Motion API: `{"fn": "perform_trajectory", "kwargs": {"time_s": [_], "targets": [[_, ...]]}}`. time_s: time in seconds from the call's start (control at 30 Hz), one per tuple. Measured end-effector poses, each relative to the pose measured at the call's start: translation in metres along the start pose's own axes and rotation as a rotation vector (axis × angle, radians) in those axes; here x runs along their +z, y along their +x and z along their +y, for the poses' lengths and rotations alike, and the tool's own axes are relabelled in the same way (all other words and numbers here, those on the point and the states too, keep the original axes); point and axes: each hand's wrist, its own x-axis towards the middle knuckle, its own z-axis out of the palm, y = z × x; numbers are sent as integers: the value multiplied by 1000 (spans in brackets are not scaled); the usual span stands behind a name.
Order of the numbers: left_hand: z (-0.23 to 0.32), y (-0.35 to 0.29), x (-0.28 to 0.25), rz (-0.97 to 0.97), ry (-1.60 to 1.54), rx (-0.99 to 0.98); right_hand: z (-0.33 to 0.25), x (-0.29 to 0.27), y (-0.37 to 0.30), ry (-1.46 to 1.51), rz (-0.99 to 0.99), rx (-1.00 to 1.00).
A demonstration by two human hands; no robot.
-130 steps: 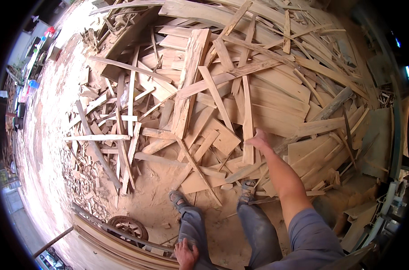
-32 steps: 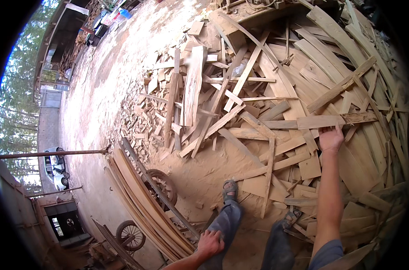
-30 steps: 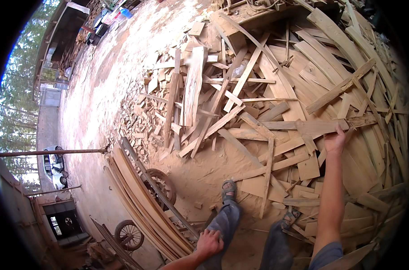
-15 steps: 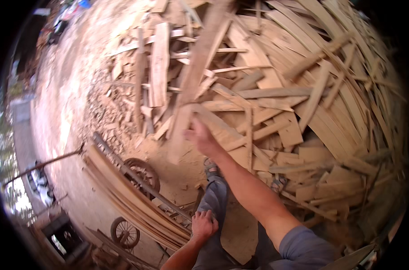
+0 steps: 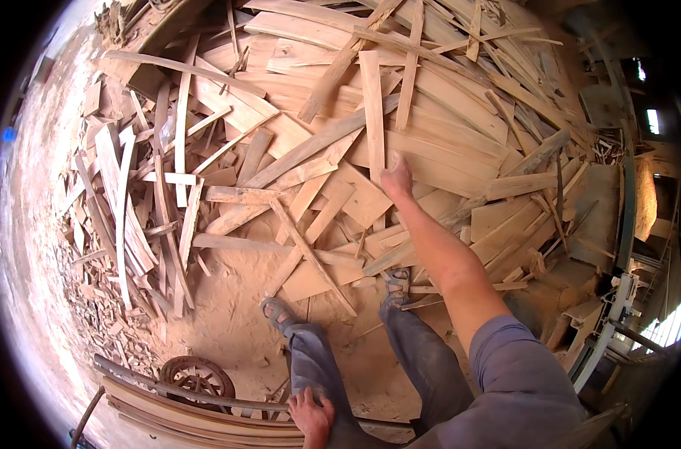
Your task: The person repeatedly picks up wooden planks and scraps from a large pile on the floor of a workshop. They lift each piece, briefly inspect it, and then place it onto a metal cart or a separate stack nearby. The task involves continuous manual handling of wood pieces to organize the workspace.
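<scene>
My right arm reaches forward over a heap of sawn wood. My right hand [image 5: 397, 179] has its fingers curled, beside the right edge of a pale wooden slat [image 5: 372, 112] lying lengthwise across the heap. Whether the fingers grip the slat is hidden. My left hand [image 5: 311, 413] rests on my left trouser leg [image 5: 318, 367] near the knee, fingers spread and holding nothing. Around the right hand lie wide pale boards [image 5: 445, 161] and a greyish slat [image 5: 310, 146] set slantwise.
Offcuts and slats [image 5: 127, 209] pile up at the left. At lower left, long planks [image 5: 183, 415] lie along a metal rail [image 5: 168, 385], with a spoked wheel [image 5: 198, 383] beyond it. Sawdust covers the floor [image 5: 235, 322] around my sandals [image 5: 279, 310]. A metal frame [image 5: 613, 314] stands at right.
The view has swung right. A long board blurred by motion beside my right hand no longer shows there. My right hand now reaches farther over the heap; my left stays on my leg.
</scene>
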Motion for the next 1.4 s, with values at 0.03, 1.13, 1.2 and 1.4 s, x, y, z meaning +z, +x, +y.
{"fn": "perform_trajectory", "kwargs": {"time_s": [0.03,1.13,1.2,1.4], "targets": [[3,3,-8,7,14,-8,-2,7,14,110,-123,58],[-15,21,-42,42,-50,-149,-115,97,64,1280,-127,663],[-36,1,-24,46,-74,-173,-127,81,36,1291,-179,701],[-41,-11,-43,16,-125,-259,-160,-78,-1,1265,18,512]]}}
